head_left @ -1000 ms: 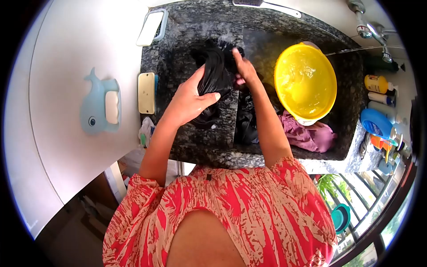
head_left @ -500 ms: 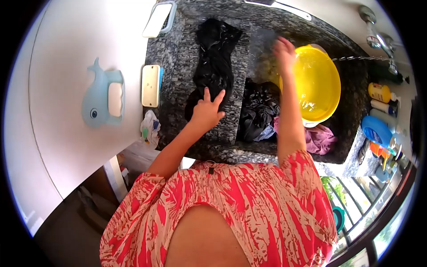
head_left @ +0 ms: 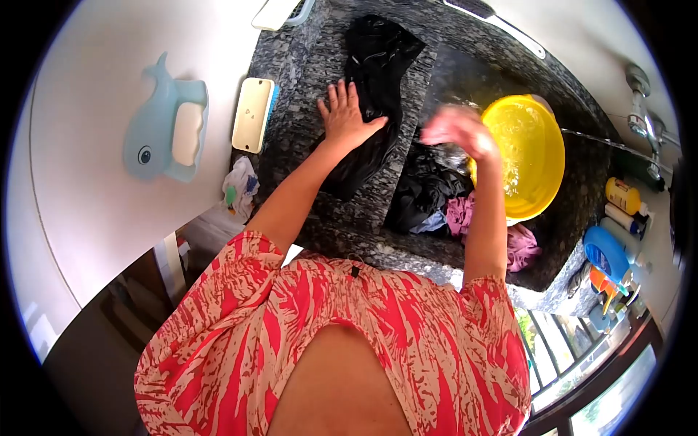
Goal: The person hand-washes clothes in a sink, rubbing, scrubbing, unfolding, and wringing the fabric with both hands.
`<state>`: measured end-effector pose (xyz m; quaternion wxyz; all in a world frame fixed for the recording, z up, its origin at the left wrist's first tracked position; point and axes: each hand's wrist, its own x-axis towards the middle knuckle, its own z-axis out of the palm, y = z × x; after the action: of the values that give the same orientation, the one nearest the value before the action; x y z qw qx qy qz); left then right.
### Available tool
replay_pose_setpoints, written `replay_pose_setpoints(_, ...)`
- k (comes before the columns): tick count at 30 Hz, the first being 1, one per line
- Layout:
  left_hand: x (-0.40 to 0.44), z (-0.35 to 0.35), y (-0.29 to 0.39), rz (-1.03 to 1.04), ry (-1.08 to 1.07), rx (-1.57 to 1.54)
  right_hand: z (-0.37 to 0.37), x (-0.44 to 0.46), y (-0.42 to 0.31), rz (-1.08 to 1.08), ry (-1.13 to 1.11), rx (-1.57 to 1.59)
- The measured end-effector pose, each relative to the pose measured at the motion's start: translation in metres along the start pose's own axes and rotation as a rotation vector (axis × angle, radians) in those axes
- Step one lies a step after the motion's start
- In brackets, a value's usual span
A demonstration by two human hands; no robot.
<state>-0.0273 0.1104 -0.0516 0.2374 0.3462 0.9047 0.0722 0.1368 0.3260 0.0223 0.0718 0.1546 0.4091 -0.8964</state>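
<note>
A wet black garment lies stretched along the ribbed stone slab of the sink. My left hand rests with fingers spread at the left edge of that garment. Over the sink basin, just left of a yellow tub of water, my right hand is blurred by motion. Whether its fingers are closed cannot be made out. Below it lies a heap of dark wet clothes, with a pink cloth partly behind my right forearm.
Water streams from the wall tap into the tub. A brush lies at the sink's left rim, near a blue whale-shaped soap dish with a soap bar. A white-handled brush lies on the back rim. Bottles line the right.
My left hand has moved up along the black garment, its fingers now spread wider. My right hand has come down over the dark clothes. The whole view has shifted slightly.
</note>
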Motion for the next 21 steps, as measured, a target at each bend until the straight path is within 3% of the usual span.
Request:
replay_pose_setpoints(1,0.006,0.003,-0.001,0.039,0.015,0.021,0.026,0.032,-0.009,0.246,0.037,-0.329)
replay_pose_setpoints(2,0.010,0.005,-0.001,0.077,0.030,0.042,0.036,0.066,-0.010,0.204,-0.048,-0.762)
replay_pose_setpoints(4,0.008,-0.016,0.011,0.031,-0.030,0.047,0.015,0.141,0.003,-0.121,-0.024,-1.447)
replay_pose_setpoints(6,-0.005,0.001,0.005,0.021,0.192,-0.074,0.022,0.188,0.020,-0.387,0.592,-1.816)
replay_pose_setpoints(9,-0.058,-0.023,0.011,-0.121,0.035,-0.231,0.025,0.216,0.042,-0.138,0.663,-1.875)
replay_pose_setpoints(10,-0.076,-0.021,0.007,-0.111,0.010,-0.148,0.018,0.209,0.064,-0.235,0.705,-1.913)
replay_pose_setpoints(13,-0.078,-0.017,-0.001,-0.050,0.010,-0.046,0.004,0.205,0.074,-0.157,0.706,-1.853)
replay_pose_setpoints(14,-0.074,-0.017,-0.003,-0.007,0.000,-0.007,0.009,0.197,0.071,-0.109,0.742,-1.663)
replay_pose_setpoints(16,-0.068,-0.019,-0.003,0.044,-0.010,0.049,0.048,0.156,0.022,0.260,0.555,-1.242)
replay_pose_setpoints(18,-0.069,-0.019,-0.002,0.043,-0.027,0.085,0.103,0.101,0.017,0.192,0.490,-1.283)
replay_pose_setpoints(20,-0.071,-0.015,-0.004,0.094,-0.027,-0.003,0.107,0.062,0.074,-0.318,0.318,-1.491)
replay_pose_setpoints(21,-0.070,-0.010,-0.006,0.125,0.020,-0.027,0.098,0.062,0.077,-0.335,0.233,-1.620)
